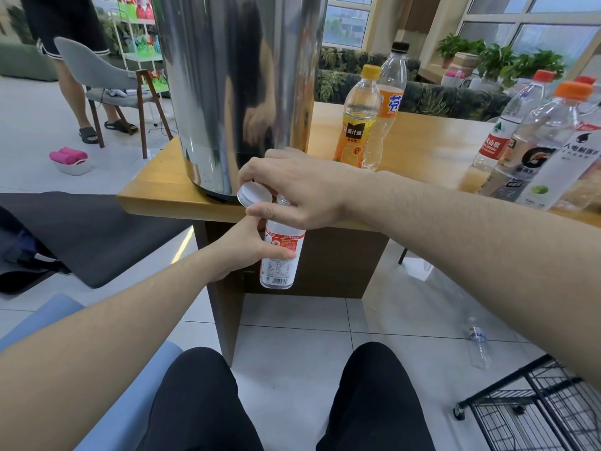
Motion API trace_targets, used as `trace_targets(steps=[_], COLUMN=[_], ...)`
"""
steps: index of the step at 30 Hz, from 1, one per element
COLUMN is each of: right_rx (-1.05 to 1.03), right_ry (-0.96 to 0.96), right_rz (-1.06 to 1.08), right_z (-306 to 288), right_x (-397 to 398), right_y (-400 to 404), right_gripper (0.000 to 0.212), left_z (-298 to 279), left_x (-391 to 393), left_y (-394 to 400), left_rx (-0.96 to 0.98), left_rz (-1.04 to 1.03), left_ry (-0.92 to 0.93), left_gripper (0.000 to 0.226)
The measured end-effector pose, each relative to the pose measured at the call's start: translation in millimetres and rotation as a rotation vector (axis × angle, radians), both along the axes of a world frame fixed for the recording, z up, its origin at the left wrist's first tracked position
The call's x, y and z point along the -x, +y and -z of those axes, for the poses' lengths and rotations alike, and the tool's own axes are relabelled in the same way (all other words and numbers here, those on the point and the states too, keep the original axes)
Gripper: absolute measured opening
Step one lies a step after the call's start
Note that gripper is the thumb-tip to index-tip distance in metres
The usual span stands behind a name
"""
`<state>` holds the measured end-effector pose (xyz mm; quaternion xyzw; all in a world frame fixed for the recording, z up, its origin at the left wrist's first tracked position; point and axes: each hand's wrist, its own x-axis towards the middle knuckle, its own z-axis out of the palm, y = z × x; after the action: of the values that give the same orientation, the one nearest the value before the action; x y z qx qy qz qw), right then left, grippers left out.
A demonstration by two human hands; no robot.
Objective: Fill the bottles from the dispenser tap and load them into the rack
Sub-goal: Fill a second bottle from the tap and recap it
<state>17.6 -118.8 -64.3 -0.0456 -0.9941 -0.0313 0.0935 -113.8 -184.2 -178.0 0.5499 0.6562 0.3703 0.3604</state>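
Left hand (242, 247) wrapped round a red-labelled bottle (281, 255), held upright below the table (156, 196) edge, under the steel dispenser (234, 92). Right hand (292, 187) curled over the bottle's neck, pinching a white cap (254, 194) — tilted, just off the mouth. More bottles (533, 141) standing on the table to the right; wire rack (536, 408) on the floor — lower right.

the right hand (294, 190) hides the tap and bottle (281, 255) mouth; the dispenser (234, 86) top is cropped
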Motion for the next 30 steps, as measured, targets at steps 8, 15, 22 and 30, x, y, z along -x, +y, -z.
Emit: trace_targets(steps=[8,15,22,30], right_rx=[-0.008,-0.008,0.001,-0.012], right_ry=[0.0,-0.008,-0.012,-0.02], right_rz=[-0.016,-0.013,-0.01,-0.007], right_z=[0.4,-0.5,-0.1,-0.4], right_x=[0.0,-1.7,-1.6,-1.1], right_y=[0.2,1.2,0.3,0.1], right_gripper=[0.047,0.047,0.046,0.047], left_z=[0.0,-0.5,1.6,2.3], left_x=[0.2,-0.6,2.0,2.8], left_y=[-1.9,-0.8,-0.5,0.8], left_rx=[-0.007,-0.01,-0.006,0.001], left_rz=[0.005,0.022,0.022,0.023], left_ry=[-0.007,-0.02,-0.009,-0.006], left_gripper=[0.062,0.06,0.061,0.06])
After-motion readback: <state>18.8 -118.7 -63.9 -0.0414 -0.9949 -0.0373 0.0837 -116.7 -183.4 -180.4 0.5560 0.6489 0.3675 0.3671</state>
